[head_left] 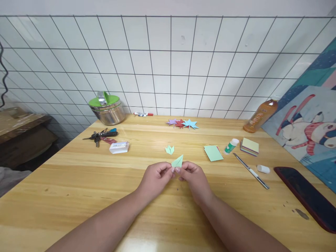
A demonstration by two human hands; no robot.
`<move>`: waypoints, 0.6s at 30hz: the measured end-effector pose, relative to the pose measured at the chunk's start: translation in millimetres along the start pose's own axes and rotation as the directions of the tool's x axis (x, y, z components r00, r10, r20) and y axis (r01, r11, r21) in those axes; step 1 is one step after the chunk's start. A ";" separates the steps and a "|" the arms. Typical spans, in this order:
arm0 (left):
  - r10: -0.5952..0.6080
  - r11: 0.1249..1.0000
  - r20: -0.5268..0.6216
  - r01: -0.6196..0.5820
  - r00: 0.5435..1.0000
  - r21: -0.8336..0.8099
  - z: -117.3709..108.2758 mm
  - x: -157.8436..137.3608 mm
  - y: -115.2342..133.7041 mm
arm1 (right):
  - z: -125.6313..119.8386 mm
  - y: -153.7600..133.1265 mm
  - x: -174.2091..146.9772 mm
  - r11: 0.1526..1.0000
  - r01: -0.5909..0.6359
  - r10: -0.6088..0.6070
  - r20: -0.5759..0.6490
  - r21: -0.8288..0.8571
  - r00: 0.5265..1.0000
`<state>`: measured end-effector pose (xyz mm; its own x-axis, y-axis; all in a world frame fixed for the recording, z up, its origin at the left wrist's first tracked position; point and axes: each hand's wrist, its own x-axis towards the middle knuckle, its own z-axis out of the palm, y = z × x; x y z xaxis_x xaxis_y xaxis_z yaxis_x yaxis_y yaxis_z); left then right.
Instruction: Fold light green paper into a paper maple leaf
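Observation:
Between my two hands is a small folded piece of light green paper (177, 161), its point up and to the right. My left hand (156, 175) pinches its lower left corner between thumb and fingers. On the other side, my right hand (194, 177) grips the lower right edge the same way, and the two thumbs nearly meet. Just beyond the fingers lies a folded green paper piece (169, 149) with several points. To the right, a small stack of square paper sheets (213, 153) has green on top.
Paper maple leaves (181, 123) lie near the wall. At right are a glue stick (231, 146), its cap (263, 169), a utility knife (251, 170), a paper pad (249, 146), a bottle (261, 114) and a phone (307, 196). At left: a pot (111, 112), keys (101, 135), a white box (119, 147).

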<state>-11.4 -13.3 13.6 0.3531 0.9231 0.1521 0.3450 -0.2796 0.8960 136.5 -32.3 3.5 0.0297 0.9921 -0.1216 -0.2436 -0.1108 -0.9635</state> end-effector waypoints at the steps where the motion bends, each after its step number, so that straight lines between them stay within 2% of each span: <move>1: -0.004 1.000 0.008 0.004 1.000 -0.002 0.0 0.2 -0.3 | -0.3 0.9 0.6 1.000 0.004 -0.004 0.002 0.017 1.000; 5: -0.028 1.000 0.018 0.028 0.999 -0.015 -0.2 1.1 -2.6 | -0.2 0.7 1.3 0.999 -0.007 0.006 0.009 0.042 1.000; 11: -0.039 0.999 0.051 0.040 0.998 -0.025 -1.3 3.6 -6.0 | 0.3 -5.2 -0.1 0.996 -0.075 0.076 0.012 -0.056 0.997; 15: -0.042 0.999 0.080 0.045 0.996 -0.029 -0.7 3.5 -5.2 | -1.1 -3.8 1.8 0.994 -0.064 0.063 -0.018 -0.084 0.998; 18: -0.044 0.995 0.111 0.054 0.993 -0.089 -0.4 2.9 -4.8 | -2.9 -3.6 3.3 0.995 -0.041 0.039 -0.022 -0.092 0.999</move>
<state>-12.3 -9.1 9.8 0.4315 0.8997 0.0653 0.2850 -0.2047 0.9364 140.3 -28.8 5.9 0.0416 0.9856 -0.1642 -0.1542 -0.1560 -0.9757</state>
